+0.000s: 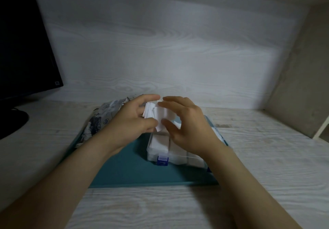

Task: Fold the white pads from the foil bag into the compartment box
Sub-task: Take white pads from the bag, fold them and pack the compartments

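Note:
A small stack of white pads [156, 115] is held in the air between both hands, above the far end of the clear compartment box [160, 154]. My left hand [135, 120] grips the stack from the left, thumb below and fingers over the top. My right hand [183, 121] pinches its right side, with the thumb under the lowest pad. The box has a blue latch [162, 160] at its near edge, and white pads [159, 142] fill its visible compartments. The crumpled foil bag [101, 120] lies to the left, partly behind my left hand.
Box and bag rest on a teal mat [128, 168] on a pale wood-grain desk [160, 207]. A dark monitor [23, 50] with its round base stands at the far left. A wall rises behind, and a side panel closes the right.

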A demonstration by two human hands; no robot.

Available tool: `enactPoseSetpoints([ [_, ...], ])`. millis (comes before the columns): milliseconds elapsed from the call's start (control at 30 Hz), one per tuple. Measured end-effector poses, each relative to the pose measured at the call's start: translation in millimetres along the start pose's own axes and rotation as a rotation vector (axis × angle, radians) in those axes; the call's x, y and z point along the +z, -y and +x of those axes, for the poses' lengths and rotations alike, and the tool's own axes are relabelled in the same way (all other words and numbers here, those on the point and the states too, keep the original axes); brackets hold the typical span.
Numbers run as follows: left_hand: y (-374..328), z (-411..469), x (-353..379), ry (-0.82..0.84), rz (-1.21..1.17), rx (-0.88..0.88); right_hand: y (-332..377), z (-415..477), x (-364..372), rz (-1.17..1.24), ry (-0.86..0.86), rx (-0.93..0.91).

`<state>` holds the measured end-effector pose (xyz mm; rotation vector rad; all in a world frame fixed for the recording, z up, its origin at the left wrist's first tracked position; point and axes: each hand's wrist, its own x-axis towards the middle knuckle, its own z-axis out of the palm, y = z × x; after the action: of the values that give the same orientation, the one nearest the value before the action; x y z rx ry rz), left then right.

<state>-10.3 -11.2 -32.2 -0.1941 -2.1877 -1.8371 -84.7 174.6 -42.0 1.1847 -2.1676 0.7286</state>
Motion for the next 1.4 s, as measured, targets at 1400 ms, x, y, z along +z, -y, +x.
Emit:
enactPoseSetpoints([
  [1400, 14.6, 8.2, -13.7, 0.031, 0.231, 0.163, 7.5, 0.5, -11.1, 0.174, -0.017, 0.146],
])
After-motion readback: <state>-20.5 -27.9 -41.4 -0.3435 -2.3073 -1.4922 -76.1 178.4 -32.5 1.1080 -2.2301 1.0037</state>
